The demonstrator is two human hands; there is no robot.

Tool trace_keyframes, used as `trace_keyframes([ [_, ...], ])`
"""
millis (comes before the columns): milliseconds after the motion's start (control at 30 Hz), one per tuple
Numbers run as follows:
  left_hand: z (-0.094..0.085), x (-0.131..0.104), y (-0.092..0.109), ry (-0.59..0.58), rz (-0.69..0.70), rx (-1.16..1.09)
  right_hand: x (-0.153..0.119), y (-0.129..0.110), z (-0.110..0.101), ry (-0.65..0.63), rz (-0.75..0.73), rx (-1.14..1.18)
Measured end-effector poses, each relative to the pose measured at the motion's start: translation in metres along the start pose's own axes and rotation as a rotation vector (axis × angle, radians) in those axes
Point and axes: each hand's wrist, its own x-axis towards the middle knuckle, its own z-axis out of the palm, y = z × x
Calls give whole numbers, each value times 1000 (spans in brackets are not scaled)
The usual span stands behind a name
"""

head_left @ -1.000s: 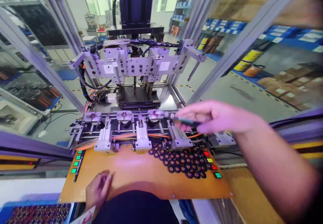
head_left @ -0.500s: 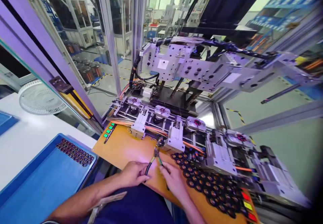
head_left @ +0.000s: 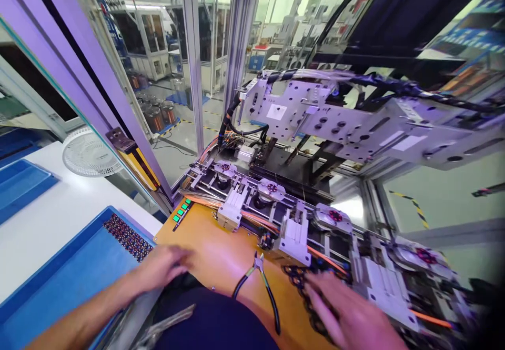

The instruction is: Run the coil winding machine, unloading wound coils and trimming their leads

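Note:
A pair of pliers with dark, partly yellow-green handles lies spread apart on the orange work plate. Neither hand touches it. My left hand, smeared by motion, hovers at the plate's left edge near the blue tray; thumb and fingers look apart with nothing visible between them. To the right, my right hand reaches with stretched fingers over the dark round parts, its fingertips at their upper end. The hand and forearm hide most of these parts, so contact is unclear.
Behind the plate runs a row of metal fixtures with red-centred round heads. A large metal plate assembly hangs above. The blue tray at left holds small dark parts. Green buttons and a white fan are nearby.
Both hands have let go of the pliers, which now lie on the plate. My left hand has moved left, my right hand right over the dark parts. The view has shifted.

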Motion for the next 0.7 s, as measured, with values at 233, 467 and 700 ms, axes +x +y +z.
trace_keyframes([
  [233,-103,171,-24,227,85,142,174,52,-2,-252,-130,-87],
  [467,-101,235,-36,149,151,192,203,67,36,-367,-76,-65],
  [700,-108,256,-42,-11,221,208,206,72,34,-421,-26,10],
])
